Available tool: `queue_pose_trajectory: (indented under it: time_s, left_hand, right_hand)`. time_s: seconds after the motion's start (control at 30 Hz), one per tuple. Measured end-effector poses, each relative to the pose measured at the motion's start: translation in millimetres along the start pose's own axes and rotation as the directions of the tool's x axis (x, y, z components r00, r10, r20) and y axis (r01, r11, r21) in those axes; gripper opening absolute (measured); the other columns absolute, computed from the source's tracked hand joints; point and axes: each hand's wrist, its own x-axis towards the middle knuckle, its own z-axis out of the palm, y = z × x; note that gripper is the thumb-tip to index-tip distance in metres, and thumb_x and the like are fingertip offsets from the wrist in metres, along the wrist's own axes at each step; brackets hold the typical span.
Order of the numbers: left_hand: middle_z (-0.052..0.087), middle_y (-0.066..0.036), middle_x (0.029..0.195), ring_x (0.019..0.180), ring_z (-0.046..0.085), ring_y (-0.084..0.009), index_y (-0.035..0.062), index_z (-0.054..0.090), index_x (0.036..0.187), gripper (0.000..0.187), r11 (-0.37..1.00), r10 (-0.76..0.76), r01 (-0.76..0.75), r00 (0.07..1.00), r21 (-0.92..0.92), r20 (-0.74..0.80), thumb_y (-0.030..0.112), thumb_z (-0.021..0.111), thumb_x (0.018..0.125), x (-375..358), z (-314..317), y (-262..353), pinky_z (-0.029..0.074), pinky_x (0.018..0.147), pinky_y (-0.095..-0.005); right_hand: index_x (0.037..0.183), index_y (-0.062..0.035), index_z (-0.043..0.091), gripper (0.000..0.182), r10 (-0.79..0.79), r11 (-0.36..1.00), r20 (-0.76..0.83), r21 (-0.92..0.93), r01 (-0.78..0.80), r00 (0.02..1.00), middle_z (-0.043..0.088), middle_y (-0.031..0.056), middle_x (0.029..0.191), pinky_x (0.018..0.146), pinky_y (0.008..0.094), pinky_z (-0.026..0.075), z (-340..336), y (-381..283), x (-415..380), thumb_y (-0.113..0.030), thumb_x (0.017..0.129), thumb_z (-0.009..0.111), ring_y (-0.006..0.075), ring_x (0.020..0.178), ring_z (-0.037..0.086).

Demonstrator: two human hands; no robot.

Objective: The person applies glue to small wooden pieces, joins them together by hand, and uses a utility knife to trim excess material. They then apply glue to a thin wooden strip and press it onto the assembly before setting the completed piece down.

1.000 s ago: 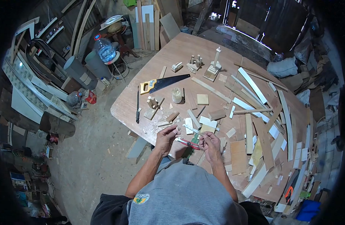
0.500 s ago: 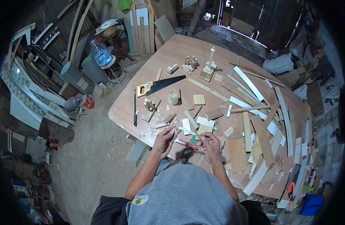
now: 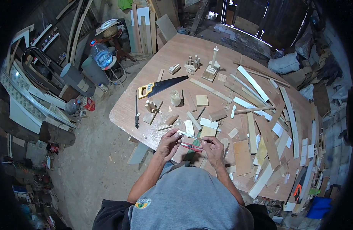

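Observation:
My left hand [image 3: 168,145] is closed in a pinch on one end of a thin white stick-like piece [image 3: 185,133], which slants toward my right. Opposite it, my right hand [image 3: 214,150] has its fingertips pressed together at the piece's other end; what they grip there is too small to make out. Just below, a red-handled tool with a pale metal part [image 3: 191,147] lies between the hands, close to the table edge. A yellowish wooden block [image 3: 208,131] and a white strip [image 3: 189,127] rest right beyond the fingers.
On the table [image 3: 124,111] lie a handsaw [image 3: 163,86], a glass jar [image 3: 175,98], a dark slim tool [image 3: 136,111] and a small wooden tower model [image 3: 212,66]. Wood offcuts, including a brown board [image 3: 243,158], crowd the right side. A water bottle [image 3: 102,54] stands on a stool at left.
Both hands stay close together; the white piece has shifted slightly left and the right fingers have moved a little left and curled tighter. The whole view has shifted slightly.

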Motion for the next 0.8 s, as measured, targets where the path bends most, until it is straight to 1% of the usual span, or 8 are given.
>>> queue_pose_trajectory:
  time_s: [0.1,0.17,0.2,0.27,0.37,0.47,0.57,0.8]
  left_hand:
    - [0.068,-0.013,0.100,0.092,0.067,-0.0201,0.0013,0.067,0.114,0.023,0.999,0.005,-0.004,0.999,0.032,-0.053,0.001,0.069,0.091,0,3,0,0.057,0.074,-0.0264]
    - [0.068,-0.012,0.101,0.094,0.067,-0.0203,0.0028,0.066,0.114,0.024,0.999,0.001,0.001,0.999,0.041,-0.052,0.002,0.070,0.090,1,0,-1,0.057,0.074,-0.0263]
    - [0.069,-0.011,0.102,0.097,0.067,-0.0205,0.0043,0.066,0.115,0.026,0.999,-0.002,0.005,0.999,0.051,-0.052,0.002,0.071,0.089,1,0,0,0.056,0.074,-0.0262]
    - [0.069,-0.011,0.102,0.096,0.067,-0.0206,0.0043,0.066,0.115,0.025,0.999,-0.004,0.008,0.998,0.053,-0.059,0.002,0.071,0.090,1,-1,1,0.056,0.074,-0.0260]
    - [0.069,-0.011,0.100,0.095,0.068,-0.0204,0.0044,0.066,0.114,0.025,0.999,-0.008,0.011,0.999,0.052,-0.054,0.002,0.071,0.090,1,0,2,0.056,0.073,-0.0256]
    - [0.069,-0.010,0.100,0.095,0.068,-0.0199,0.0046,0.067,0.113,0.024,0.998,-0.011,0.014,0.999,0.056,-0.041,0.002,0.071,0.089,-1,0,2,0.056,0.073,-0.0254]
    - [0.069,-0.009,0.099,0.094,0.068,-0.0192,0.0050,0.067,0.111,0.023,0.998,-0.013,0.014,1.000,0.060,-0.021,0.003,0.071,0.089,-1,-2,1,0.056,0.073,-0.0254]
    - [0.070,-0.008,0.099,0.093,0.068,-0.0181,0.0054,0.068,0.111,0.023,0.997,-0.005,0.004,1.000,0.073,0.012,0.004,0.073,0.088,-3,-3,3,0.056,0.071,-0.0240]
  right_hand:
    - [0.112,0.0044,0.062,0.019,-0.104,0.993,0.006,-0.061,0.104,0.995,0.068,0.0113,0.098,0.074,0.0282,0.056,0,0,1,-0.001,0.094,0.063,0.0135,0.084,0.066]
    - [0.107,0.0037,0.064,0.015,-0.283,0.925,0.000,-0.264,0.273,0.959,0.068,0.0106,0.099,0.074,0.0283,0.057,3,-8,1,0.003,0.092,0.063,0.0142,0.085,0.067]
    - [0.107,0.0037,0.064,0.015,-0.282,0.925,0.002,-0.264,0.272,0.959,0.068,0.0106,0.099,0.074,0.0283,0.057,4,-13,1,0.003,0.092,0.063,0.0142,0.085,0.067]
    - [0.101,0.0017,0.068,0.016,-0.433,0.801,0.024,-0.448,0.397,0.901,0.070,0.0133,0.098,0.077,0.0293,0.057,5,-19,0,0.005,0.085,0.066,0.0209,0.088,0.069]
    - [0.100,0.0007,0.069,0.018,-0.521,0.701,0.069,-0.534,0.473,0.850,0.070,0.0151,0.098,0.078,0.0319,0.057,3,-19,1,0.005,0.083,0.067,0.0250,0.090,0.070]
    - [0.098,0.0006,0.069,0.018,-0.488,0.774,-0.021,-0.472,0.421,0.873,0.071,0.0149,0.097,0.077,0.0328,0.057,6,-19,0,0.006,0.080,0.067,0.0259,0.089,0.071]
    - [0.097,0.0004,0.070,0.017,-0.540,0.690,0.078,-0.529,0.494,0.838,0.071,0.0148,0.097,0.077,0.0325,0.057,9,-25,2,0.005,0.081,0.067,0.0255,0.088,0.071]
    - [0.098,0.0004,0.070,0.018,-0.504,0.706,0.050,-0.551,0.445,0.862,0.071,0.0145,0.096,0.075,0.0327,0.057,13,-33,3,0.004,0.080,0.067,0.0255,0.087,0.071]
